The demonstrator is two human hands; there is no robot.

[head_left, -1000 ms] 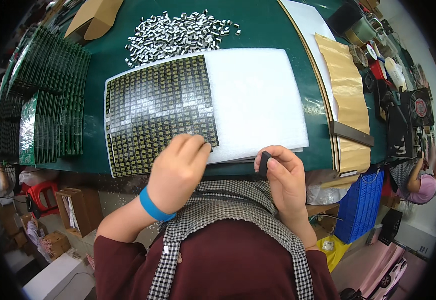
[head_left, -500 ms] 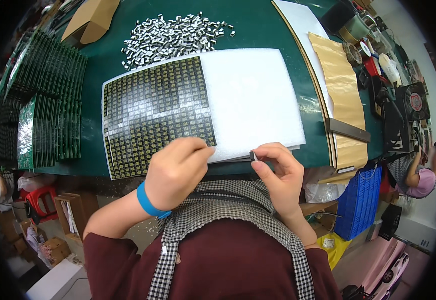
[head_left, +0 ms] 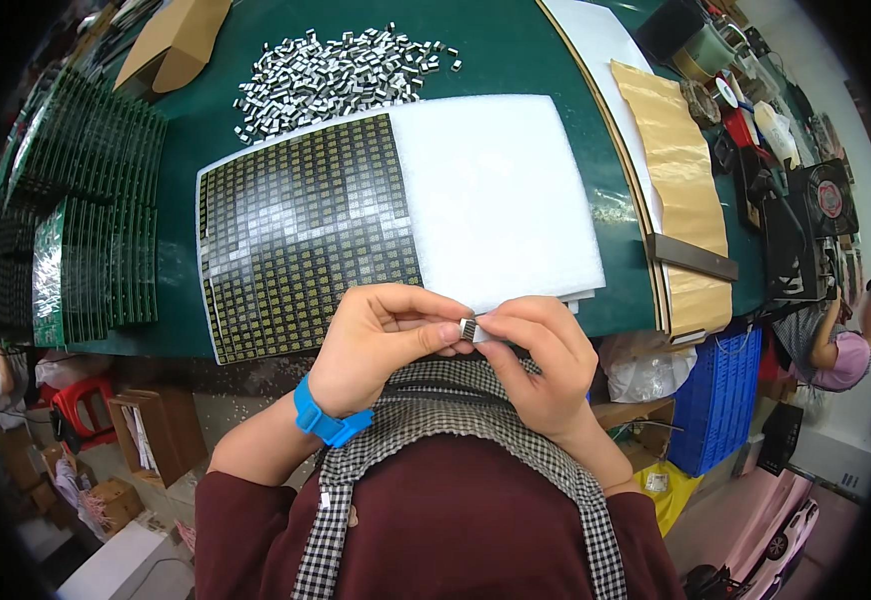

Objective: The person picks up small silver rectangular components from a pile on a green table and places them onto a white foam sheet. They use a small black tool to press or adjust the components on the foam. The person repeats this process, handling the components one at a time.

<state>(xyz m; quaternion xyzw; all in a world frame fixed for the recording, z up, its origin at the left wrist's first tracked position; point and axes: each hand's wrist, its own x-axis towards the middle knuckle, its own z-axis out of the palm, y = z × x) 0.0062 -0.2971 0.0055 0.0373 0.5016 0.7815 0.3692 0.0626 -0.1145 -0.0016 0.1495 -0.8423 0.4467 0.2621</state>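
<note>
In front of my apron, a small black-and-white block (head_left: pixel 468 328) with a dark striped face is held between my two hands. My left hand (head_left: pixel 391 325), a blue band at its wrist, pinches the block from the left with thumb and forefinger. From the right, the thumb and fingertips of my right hand (head_left: pixel 541 360) close on its other side. Just beyond the hands lies a dark sheet (head_left: pixel 306 220) divided into rows of small yellow-printed rectangles. It covers the left part of a white foam sheet (head_left: pixel 501 190). My fingers partly hide the block.
A heap of similar small blocks (head_left: pixel 331 80) lies behind the foam. Green circuit boards (head_left: pixel 96 220) stand stacked at the left, near a cardboard box (head_left: pixel 171 45). At the right are brown paper (head_left: pixel 671 170), a dark bar (head_left: pixel 694 258) and a blue crate (head_left: pixel 721 400).
My left hand has left the dark sheet's near corner and moved right to meet my right hand. The block, earlier in my right hand alone, is now pinched between both.
</note>
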